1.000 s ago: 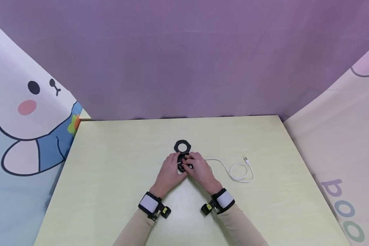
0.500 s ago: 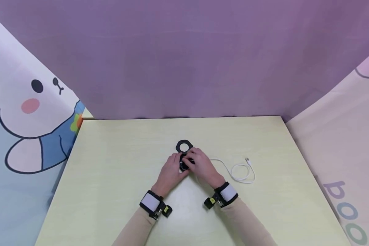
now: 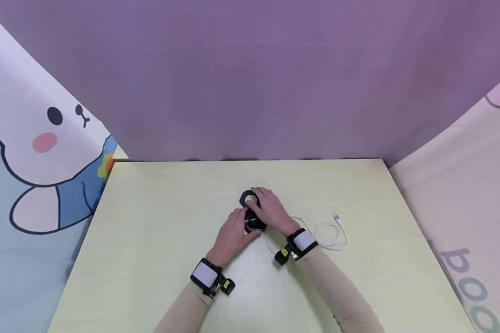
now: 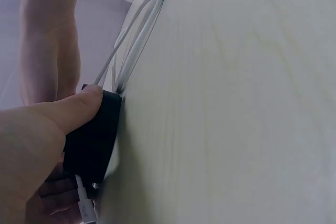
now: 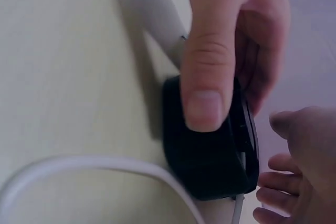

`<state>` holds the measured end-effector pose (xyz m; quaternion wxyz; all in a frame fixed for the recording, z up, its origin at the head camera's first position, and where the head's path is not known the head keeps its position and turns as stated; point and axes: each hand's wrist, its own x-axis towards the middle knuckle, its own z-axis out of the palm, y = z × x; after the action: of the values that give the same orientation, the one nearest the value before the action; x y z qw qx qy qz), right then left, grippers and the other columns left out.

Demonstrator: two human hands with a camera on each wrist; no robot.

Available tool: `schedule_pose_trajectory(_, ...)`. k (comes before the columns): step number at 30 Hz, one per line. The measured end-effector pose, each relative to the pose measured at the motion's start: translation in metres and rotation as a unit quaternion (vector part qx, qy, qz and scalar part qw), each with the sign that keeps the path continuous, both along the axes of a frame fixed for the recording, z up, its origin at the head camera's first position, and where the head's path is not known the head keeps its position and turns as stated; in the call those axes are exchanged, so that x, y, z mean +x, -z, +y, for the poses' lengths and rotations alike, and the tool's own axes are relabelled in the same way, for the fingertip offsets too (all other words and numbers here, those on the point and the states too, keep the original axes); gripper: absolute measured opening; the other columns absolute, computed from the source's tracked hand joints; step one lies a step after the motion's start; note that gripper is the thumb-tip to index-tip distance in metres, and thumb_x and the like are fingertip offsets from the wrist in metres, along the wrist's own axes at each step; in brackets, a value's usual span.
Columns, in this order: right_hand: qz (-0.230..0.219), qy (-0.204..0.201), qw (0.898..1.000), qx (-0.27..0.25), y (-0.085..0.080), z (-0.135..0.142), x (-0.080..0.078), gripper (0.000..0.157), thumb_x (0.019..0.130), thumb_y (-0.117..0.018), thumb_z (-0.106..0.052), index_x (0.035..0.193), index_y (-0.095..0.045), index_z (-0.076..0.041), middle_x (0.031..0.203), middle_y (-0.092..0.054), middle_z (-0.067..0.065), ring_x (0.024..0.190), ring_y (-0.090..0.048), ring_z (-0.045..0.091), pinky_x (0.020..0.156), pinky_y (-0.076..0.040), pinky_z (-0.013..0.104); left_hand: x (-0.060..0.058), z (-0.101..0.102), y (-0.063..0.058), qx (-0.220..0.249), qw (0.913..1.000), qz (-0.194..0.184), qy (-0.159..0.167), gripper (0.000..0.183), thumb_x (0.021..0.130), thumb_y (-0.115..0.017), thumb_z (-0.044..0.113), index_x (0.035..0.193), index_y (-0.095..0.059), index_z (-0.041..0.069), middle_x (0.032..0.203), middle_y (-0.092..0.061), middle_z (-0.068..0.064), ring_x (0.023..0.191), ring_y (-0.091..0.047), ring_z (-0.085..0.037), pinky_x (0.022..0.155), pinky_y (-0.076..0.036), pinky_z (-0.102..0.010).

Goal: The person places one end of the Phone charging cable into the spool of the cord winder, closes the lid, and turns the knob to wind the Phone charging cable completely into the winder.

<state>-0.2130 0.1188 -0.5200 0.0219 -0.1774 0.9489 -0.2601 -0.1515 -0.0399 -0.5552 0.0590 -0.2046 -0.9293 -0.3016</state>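
In the head view my left hand (image 3: 231, 236) holds the left side of a round black case (image 3: 256, 223) on the table. Its thumb (image 5: 206, 109) lies across the case's side wall in the right wrist view. Hinged to the far side is an angular black ring lid (image 3: 243, 199), laid open. My right hand (image 3: 272, 210) overlaps the lid's right edge; in the right wrist view its fingers (image 5: 278, 182) are spread apart beside the case. A white cable (image 5: 94, 162) runs out of the case, and a small white connector (image 4: 86, 211) hangs from its other side.
More of the white cable lies in loops to the right, ending in a USB plug (image 3: 337, 219). Black wrist straps with small cameras sit on both wrists. Behind the pale wooden table (image 3: 171, 194) hangs a purple curtain (image 3: 250, 83); printed cloths flank it.
My right hand has moved from the inside of the case up and away to the ring lid, uncovering more of the case. The left hand keeps its hold.
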Motion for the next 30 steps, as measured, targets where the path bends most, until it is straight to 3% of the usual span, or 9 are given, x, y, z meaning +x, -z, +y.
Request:
schedule_pose_trajectory(6, -0.054, 0.017, 0.998, 0.004, 0.005, -0.002, -0.007, 0.062, 0.101, -0.052, -0.042, 0.149, -0.039, -0.007, 0.152, -0.041, 0.016, 0.14, -0.038, 0.031, 0.115, -0.031, 0.044, 0.0, 0.001, 0.001, -0.004, 1.0, -0.001, -0.002, 0.079, 0.084, -0.075, 0.046, 0.137, -0.045, -0.004, 0.122, -0.056, -0.017, 0.111, -0.056, -0.026, 0.092, -0.052, -0.039)
schedule_pose_trajectory(21, -0.062, 0.027, 0.997, -0.044, 0.011, -0.006, -0.018, 0.058, 0.098, -0.059, -0.034, 0.145, -0.044, -0.004, 0.142, -0.049, 0.017, 0.131, -0.044, 0.033, 0.11, -0.036, 0.044, 0.003, -0.002, -0.002, 0.008, 0.9999, -0.009, -0.003, 0.079, 0.084, -0.075, 0.045, 0.138, -0.045, -0.005, 0.125, -0.056, -0.019, 0.113, -0.056, -0.028, 0.093, -0.052, -0.04)
schedule_pose_trajectory(30, -0.077, 0.036, 0.99, -0.112, 0.009, -0.003, -0.023, 0.055, 0.099, -0.059, -0.032, 0.144, -0.046, -0.004, 0.135, -0.051, 0.018, 0.126, -0.048, 0.03, 0.11, -0.037, 0.042, 0.002, -0.001, -0.001, 0.018, 0.9998, 0.006, -0.006, 0.076, 0.082, -0.079, 0.042, 0.134, -0.048, -0.005, 0.118, -0.057, -0.017, 0.105, -0.057, -0.026, 0.086, -0.054, -0.039)
